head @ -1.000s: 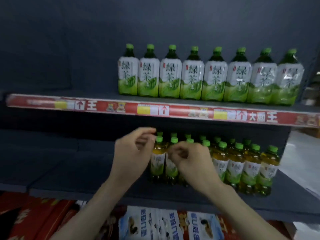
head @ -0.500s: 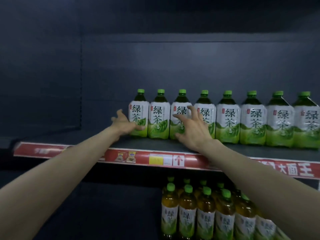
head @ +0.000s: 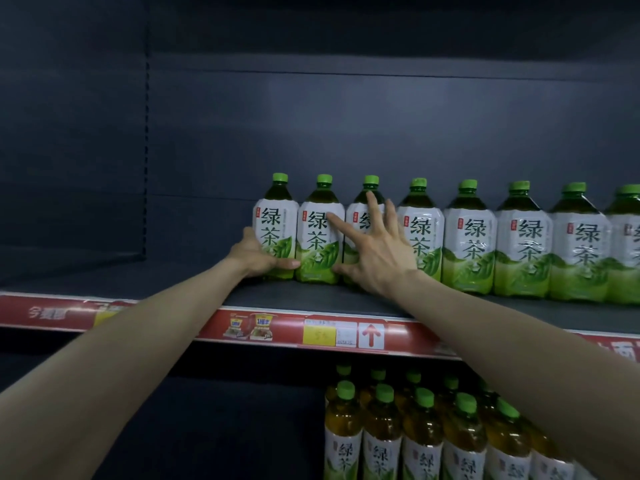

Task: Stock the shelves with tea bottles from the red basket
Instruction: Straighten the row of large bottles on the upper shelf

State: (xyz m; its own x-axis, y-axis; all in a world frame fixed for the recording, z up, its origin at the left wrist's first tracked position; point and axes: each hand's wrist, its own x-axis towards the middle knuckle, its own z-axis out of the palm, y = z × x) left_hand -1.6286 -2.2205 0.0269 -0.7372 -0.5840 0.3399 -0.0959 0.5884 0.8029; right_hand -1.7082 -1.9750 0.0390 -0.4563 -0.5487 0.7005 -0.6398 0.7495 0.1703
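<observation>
Hands were down by the small bottles (head: 382,431) a second ago; now both are up on the upper shelf (head: 311,296). Eight big tea bottles (head: 519,244) stand there in one row. The left hand (head: 256,256) grips the first bottle (head: 275,223) low down, with its thumb across the front and its fingers hidden behind. The right hand (head: 377,261) is flat, its fingers (head: 375,213) spread straight on the second bottle (head: 318,237) and third bottle (head: 355,223). Some of the small bottles are hidden, so I cannot count them.
</observation>
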